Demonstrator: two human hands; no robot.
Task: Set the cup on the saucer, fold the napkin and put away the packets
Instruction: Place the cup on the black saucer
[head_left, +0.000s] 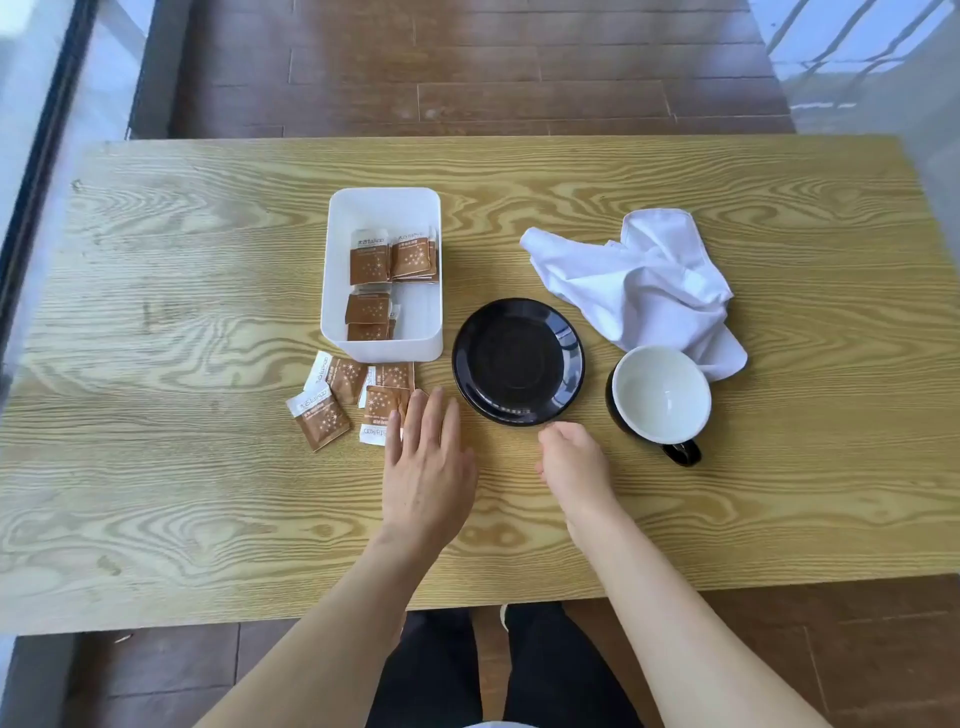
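Note:
A black saucer (518, 362) lies bare at the middle of the wooden table (156, 312). To its right stands a black cup (658, 399) with a white inside, handle toward me. A crumpled white napkin (638, 280) lies behind the cup. Several brown packets (332, 410) are scattered on the table left of the saucer; more packets lie inside a white box (385, 208). My left hand (428, 467) rests flat, fingers spread, its tips touching the nearest loose packet. My right hand (574, 467) hovers just in front of the saucer, fingers curled loosely, holding nothing.
The table's near edge runs just in front of my forearms. Dark wooden floor lies beyond the far edge, with glass walls at both sides.

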